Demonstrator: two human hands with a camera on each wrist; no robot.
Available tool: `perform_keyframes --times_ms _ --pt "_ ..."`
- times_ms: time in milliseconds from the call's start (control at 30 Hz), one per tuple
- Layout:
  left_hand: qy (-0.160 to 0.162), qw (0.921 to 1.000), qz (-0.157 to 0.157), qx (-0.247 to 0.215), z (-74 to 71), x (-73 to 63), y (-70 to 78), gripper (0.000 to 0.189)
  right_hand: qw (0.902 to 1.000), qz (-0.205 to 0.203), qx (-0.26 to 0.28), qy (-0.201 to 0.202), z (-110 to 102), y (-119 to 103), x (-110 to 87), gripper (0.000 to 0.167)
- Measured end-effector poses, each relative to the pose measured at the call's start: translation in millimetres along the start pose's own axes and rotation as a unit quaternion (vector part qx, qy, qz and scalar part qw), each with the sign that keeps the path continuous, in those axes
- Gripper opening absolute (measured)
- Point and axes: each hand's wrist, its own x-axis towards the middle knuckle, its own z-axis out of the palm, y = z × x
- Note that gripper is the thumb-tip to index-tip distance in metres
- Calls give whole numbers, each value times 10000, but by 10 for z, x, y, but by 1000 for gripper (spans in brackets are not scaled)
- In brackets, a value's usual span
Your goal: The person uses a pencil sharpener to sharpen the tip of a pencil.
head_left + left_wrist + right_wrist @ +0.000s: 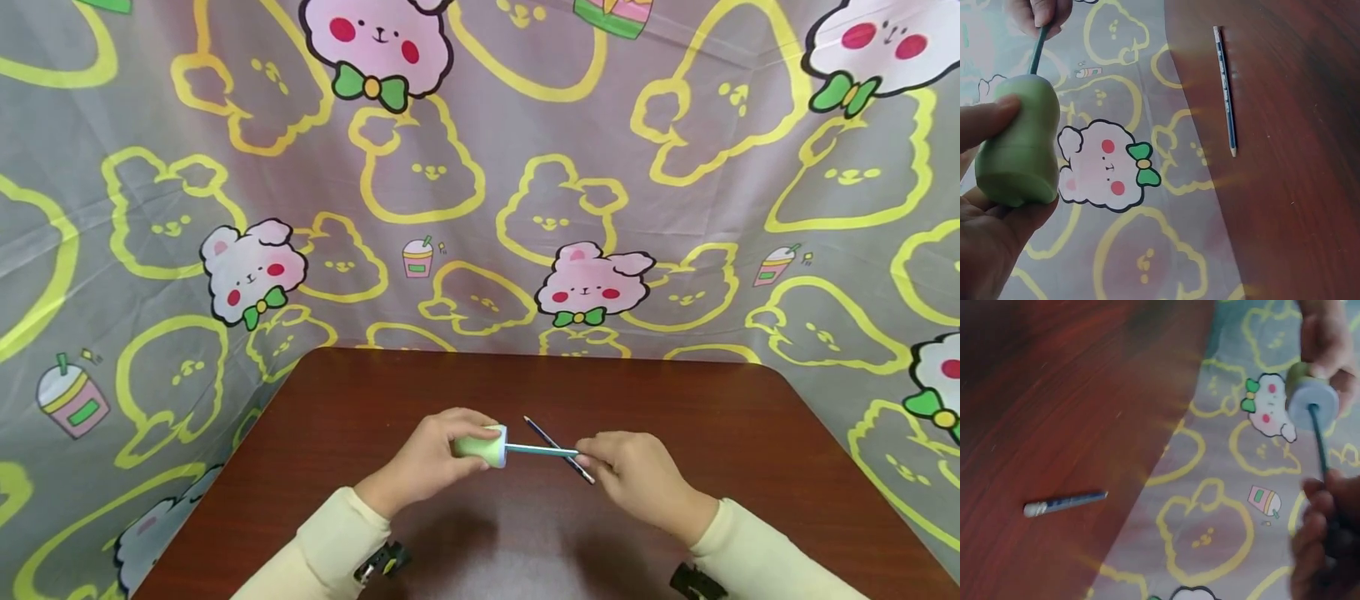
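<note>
My left hand (431, 457) grips a light green, waisted pencil sharpener (1021, 134), lying sideways above the table. Its pale round end (1304, 419) faces right and has a hole in the middle. A teal pencil (540, 450) enters that hole, so its tip is hidden inside. The fingers and thumb of my right hand (645, 475) pinch the pencil's other end. In the left wrist view, my left thumb lies along the sharpener's side. The right hand is partly blurred and dark in the right wrist view.
A dark blue patterned pencil (1227, 94) with a sharpened tip lies on the brown wooden table (420, 383), beyond and partly below the held pencil in the head view. A grey curtain (480, 242) with cartoon animals surrounds the table's back and sides.
</note>
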Motion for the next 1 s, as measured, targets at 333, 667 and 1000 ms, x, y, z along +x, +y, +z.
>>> perform_keyframes --times_ms 333,667,1000 --pt "-43 9969 500 598 33 25 3 34 8154 3268 4113 -2431 -242 111 114 23" --pt "97 9998 -44 153 19 30 -46 34 9413 2653 1662 -1264 -190 17 128 39" --pt "108 9983 -443 -372 -34 23 -53 35 9607 -1396 -1798 1589 -10 58 15 39"
